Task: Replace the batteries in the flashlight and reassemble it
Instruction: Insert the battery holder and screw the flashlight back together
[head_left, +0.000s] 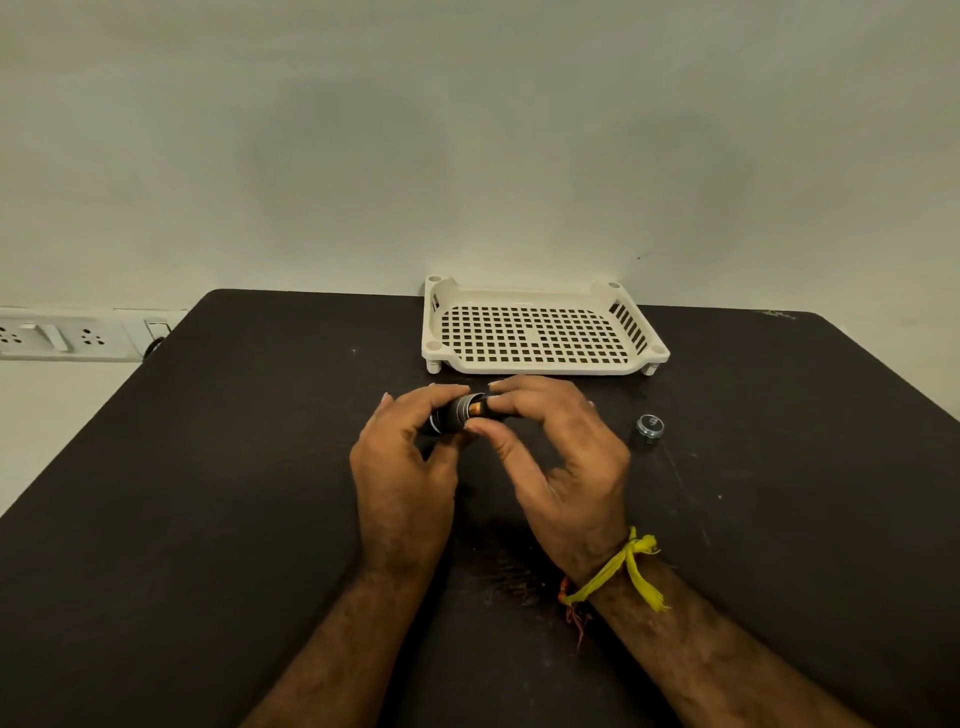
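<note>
A black flashlight body (448, 415) lies sideways above the dark table, and my left hand (402, 462) grips it with curled fingers. Out of its open right end sticks a battery (477, 408) with a copper band. My right hand (558, 457) pinches that battery between thumb and forefinger. The flashlight's end cap (648, 429), black with a silver rim, stands apart on the table to the right of my hands.
A cream perforated plastic tray (540, 332) sits at the back of the dark table (208, 493), against the wall. A white socket strip (67, 335) is on the wall at the left. The table edges run diagonally on both sides.
</note>
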